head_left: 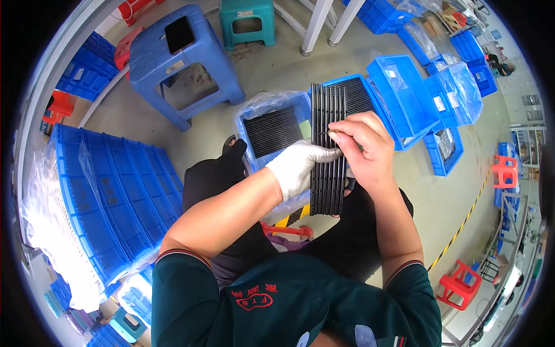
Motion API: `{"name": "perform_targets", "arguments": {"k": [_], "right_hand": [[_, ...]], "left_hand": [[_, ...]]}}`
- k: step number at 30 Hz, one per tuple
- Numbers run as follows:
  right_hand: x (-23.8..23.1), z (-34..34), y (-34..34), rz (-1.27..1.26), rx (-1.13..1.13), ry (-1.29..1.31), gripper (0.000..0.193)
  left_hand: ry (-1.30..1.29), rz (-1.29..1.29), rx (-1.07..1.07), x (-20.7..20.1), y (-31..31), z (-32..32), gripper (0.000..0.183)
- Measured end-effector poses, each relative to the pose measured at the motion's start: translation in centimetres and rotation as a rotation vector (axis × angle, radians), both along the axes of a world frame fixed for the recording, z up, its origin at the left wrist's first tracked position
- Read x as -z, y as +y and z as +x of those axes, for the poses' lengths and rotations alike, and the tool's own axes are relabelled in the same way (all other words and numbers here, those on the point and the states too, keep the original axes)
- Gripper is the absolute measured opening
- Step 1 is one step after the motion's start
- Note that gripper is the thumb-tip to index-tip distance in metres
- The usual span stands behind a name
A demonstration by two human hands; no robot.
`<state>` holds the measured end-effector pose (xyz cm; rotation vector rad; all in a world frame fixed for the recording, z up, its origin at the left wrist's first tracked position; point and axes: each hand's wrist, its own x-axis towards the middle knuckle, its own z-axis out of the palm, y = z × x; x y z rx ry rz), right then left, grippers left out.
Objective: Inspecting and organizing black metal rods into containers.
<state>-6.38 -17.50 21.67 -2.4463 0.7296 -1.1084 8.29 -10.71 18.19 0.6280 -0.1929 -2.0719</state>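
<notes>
My left hand (296,169), in a white glove with bare fingertips showing, is closed around a row of long thin black rods (328,191) that lie side by side. The rods stand nearly upright in the view, in front of my lap, and show evenly spaced notches or rings. My bare right hand (369,151) is on their right side, thumb and forefinger pinched together against the upper half of the row. What lies between those fingertips is too small to make out. Beyond my hands, a plastic-lined blue crate (247,141) holds many similar black rods (273,132).
Another blue crate with dark rods (354,92) sits behind the held row, beside stacked blue crates (402,87). A blue stool (211,55) carrying a black phone-like slab (180,34) stands far left. Tall blue crates (115,196) rise at my left. Red stools (459,284) stand right.
</notes>
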Motion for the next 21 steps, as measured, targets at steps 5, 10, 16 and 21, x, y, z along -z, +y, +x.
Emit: {"name": "perform_targets", "arguments": {"k": [5,10,16,21], "right_hand": [[-0.16,-0.08,-0.03,-0.005,0.001,0.025,0.019],[-0.21,-0.24,-0.16,0.021,0.001,0.082,0.018],[-0.29,-0.48,-0.24,-0.018,0.009,0.087,0.019],[-0.02,-0.41,-0.19,-0.015,-0.014,0.091,0.020]], "left_hand": [[-0.001,0.026,-0.001,-0.17,-0.01,-0.04,0.024],[0.017,0.034,-0.002,0.01,-0.04,0.02,0.024],[0.045,0.021,-0.015,0.08,-0.15,0.07,0.024],[0.035,0.018,-0.015,0.42,-0.25,0.07,0.026]]}}
